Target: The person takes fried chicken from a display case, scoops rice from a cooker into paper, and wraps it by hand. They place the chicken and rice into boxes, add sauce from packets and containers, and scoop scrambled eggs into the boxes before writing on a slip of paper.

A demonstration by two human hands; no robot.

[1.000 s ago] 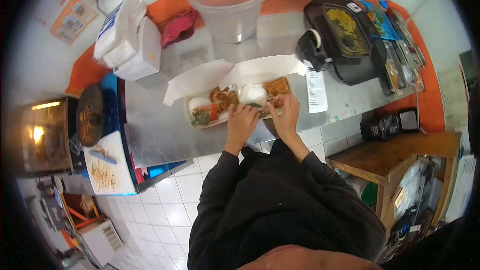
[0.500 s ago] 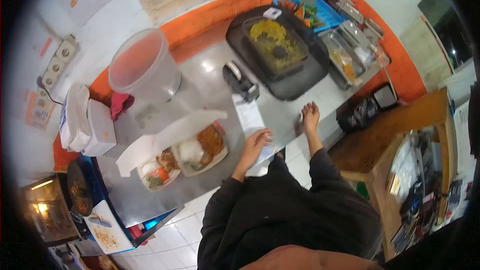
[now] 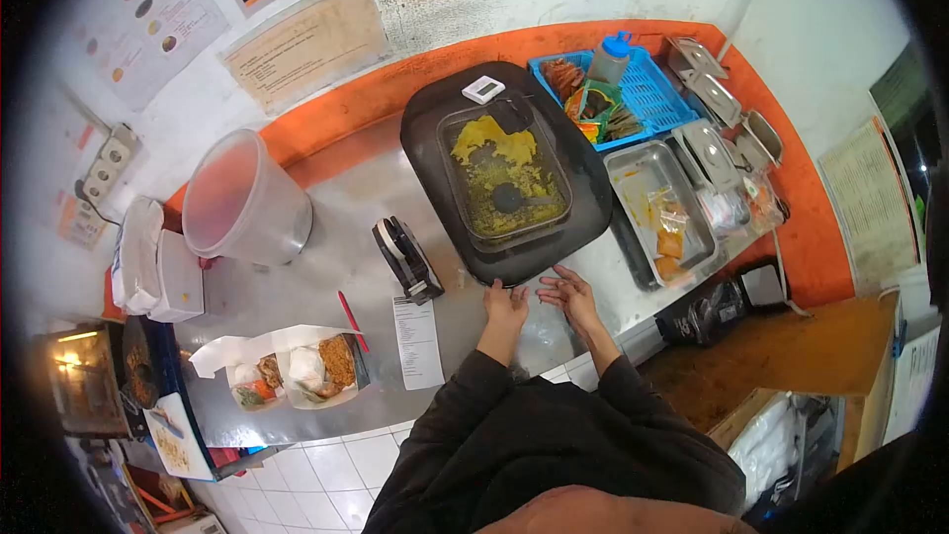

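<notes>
Left hand: my left hand (image 3: 507, 305) rests flat on the tabletop (image 3: 336, 257). The fingers are loosely spread and hold nothing, and the tips touch the near rim of the black tray (image 3: 425, 138).
Right hand: my right hand (image 3: 565, 292) is just beside it, palm turned up, fingers wide and empty.
Black tray: it sits straight ahead of both hands and carries a pan (image 3: 504, 173) smeared with yellow residue.
Progress: the food box (image 3: 297, 371) stands filled, well apart to my left, with its lid open. I judge the packing mostly done and the closing not yet. At the tray nothing is gripped or lifted.
Between: a paper slip (image 3: 418, 341), a red pen (image 3: 351, 319) and a tape dispenser (image 3: 405, 257) lie between the box and my hands.
Tabletop: bare steel, with a plastic bucket (image 3: 242, 203) at the back left. To the right are a steel pan (image 3: 657, 208) and a blue basket (image 3: 643, 94).
Room: an orange strip (image 3: 376, 89) runs behind the tabletop. Above it is a white wall with posters, and below is a white tiled floor (image 3: 326, 455).
</notes>
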